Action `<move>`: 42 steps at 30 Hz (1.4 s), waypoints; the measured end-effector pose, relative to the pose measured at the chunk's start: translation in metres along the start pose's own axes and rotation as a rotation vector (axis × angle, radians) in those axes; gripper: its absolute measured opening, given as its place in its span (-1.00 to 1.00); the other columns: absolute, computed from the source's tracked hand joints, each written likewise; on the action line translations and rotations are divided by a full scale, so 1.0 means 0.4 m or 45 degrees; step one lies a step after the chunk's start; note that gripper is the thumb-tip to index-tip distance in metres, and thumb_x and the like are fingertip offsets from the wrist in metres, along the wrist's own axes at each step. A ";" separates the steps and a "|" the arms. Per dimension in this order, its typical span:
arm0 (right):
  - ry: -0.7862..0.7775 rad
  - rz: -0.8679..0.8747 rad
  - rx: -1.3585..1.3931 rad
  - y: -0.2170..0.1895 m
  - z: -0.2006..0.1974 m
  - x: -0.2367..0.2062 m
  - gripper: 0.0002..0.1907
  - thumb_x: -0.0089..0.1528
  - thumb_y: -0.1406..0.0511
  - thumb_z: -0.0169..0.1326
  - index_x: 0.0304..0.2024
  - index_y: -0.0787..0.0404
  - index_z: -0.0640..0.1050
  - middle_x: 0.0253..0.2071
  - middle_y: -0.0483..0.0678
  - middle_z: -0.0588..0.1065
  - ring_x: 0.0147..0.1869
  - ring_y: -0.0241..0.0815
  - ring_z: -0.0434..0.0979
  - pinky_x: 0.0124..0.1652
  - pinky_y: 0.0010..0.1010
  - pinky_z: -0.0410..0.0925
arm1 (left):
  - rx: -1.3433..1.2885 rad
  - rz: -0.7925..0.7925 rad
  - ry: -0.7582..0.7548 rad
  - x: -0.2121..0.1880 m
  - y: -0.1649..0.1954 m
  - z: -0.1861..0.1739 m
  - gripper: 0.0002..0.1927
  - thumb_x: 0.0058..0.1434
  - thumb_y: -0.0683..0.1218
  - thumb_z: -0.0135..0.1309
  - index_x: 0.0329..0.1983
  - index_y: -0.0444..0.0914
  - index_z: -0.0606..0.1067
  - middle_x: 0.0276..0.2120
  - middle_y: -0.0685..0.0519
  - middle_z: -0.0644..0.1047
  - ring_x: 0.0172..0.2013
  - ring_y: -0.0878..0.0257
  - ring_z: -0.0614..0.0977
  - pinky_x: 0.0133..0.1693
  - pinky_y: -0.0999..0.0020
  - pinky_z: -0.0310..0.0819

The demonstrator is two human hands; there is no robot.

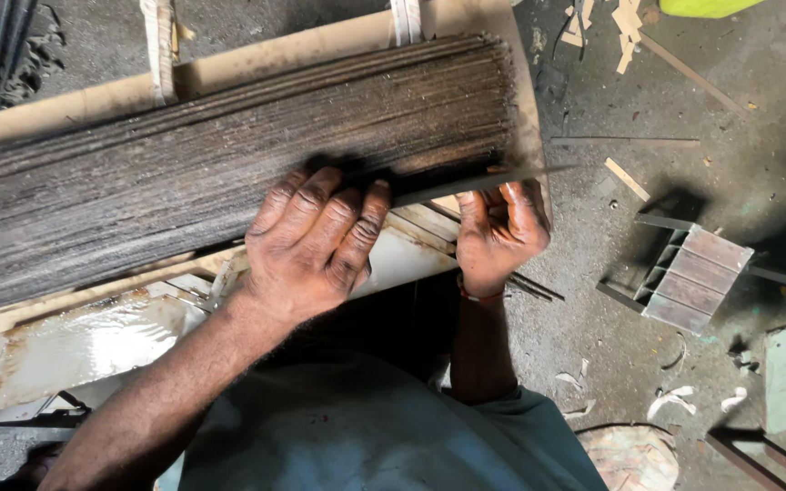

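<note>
The left hand (316,241) lies palm down with its fingers spread flat over the near edge of a thick stack of long, dark, sooty thin strips (229,155), pressing on the stack rather than closing around anything. The stack runs slantwise across a pale cardboard sheet (475,18) that shows above and beyond it.

Just beside that hand, the right hand (500,227) is turned palm up, fingers curled in a closed grip on a single thin dark strip (502,177). The strip sits at the stack's lower edge and sticks out past the fingertips, away from the stack's cut end. A thin reddish band (475,295) circles the right wrist.

Below both hands, toward the person's body, lies a glossy pale plastic-covered sheet (84,341) and several flat pale slats (425,223). The person's grey-blue shirt (366,427) fills the lower middle of the view.

Well apart from the right grip, on the dark gritty floor (593,345), sits a small dark metal frame with reddish-brown flat pieces set in it (689,277). Pale wood chips and offcuts (625,177) lie scattered on the floor beyond it, and white curled scraps (675,400) lie nearer the person.
</note>
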State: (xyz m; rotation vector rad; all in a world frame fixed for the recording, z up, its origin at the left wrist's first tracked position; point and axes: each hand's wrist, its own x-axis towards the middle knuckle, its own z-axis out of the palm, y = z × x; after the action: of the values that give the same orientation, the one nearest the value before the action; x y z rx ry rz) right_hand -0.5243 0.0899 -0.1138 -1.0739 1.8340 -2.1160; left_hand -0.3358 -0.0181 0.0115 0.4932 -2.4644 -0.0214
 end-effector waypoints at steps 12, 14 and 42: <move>0.092 -0.280 -0.266 -0.135 -0.032 0.049 -0.80 0.29 0.50 0.30 -0.06 0.31 0.60 -0.08 -0.02 0.56 0.01 -0.25 0.55 0.11 -0.36 0.48 | 0.102 0.046 -0.005 -0.073 -0.004 -0.018 -0.56 0.25 -0.18 0.12 0.21 -0.37 0.57 -0.11 -0.10 0.51 0.05 0.00 0.52 0.12 0.04 0.39; -0.059 -0.697 -0.566 -0.183 -0.051 0.079 -0.81 0.31 0.45 0.33 -0.06 0.27 0.61 -0.04 -0.03 0.51 0.11 -0.16 0.54 0.29 -0.12 0.52 | 0.138 0.013 -0.017 -0.127 -0.027 -0.060 -0.62 0.28 -0.18 0.14 0.17 -0.32 0.58 -0.08 -0.10 0.50 0.10 0.01 0.51 0.18 -0.02 0.36; -0.972 -0.712 -0.785 -0.078 -0.044 0.124 -0.90 0.40 0.44 0.21 -0.13 0.41 0.70 -0.18 0.14 0.66 -0.09 0.00 0.63 0.08 -0.36 0.42 | 0.202 -0.133 0.040 -0.420 -0.270 -0.320 -0.65 -0.16 -0.14 0.12 -0.25 -0.32 0.48 -0.19 -0.08 0.50 0.03 0.02 0.59 0.09 0.07 0.55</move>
State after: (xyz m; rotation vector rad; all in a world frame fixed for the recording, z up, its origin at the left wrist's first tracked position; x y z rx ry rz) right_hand -0.5608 0.0851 -0.0648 -2.3354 1.8982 -0.9676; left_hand -0.1006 -0.0465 0.0046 0.6850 -2.4183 0.1397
